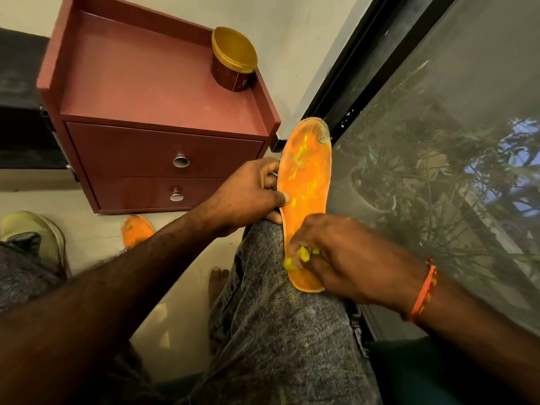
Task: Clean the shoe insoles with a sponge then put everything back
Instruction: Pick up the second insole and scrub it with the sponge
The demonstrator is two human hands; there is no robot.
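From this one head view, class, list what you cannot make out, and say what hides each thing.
- Sponge: only yellow bits show; the right hand curls over the rest.
- Second insole on the floor: its near end is behind the left forearm.
- Shoe: cut by the left edge, partly behind a knee.
- Tub label: too small to read.

A maroon two-drawer cabinet stands against a pale wall, beside a dark-framed screened window.

Single head view, steeply down and forward, close above the knee, cabinet beyond-left.
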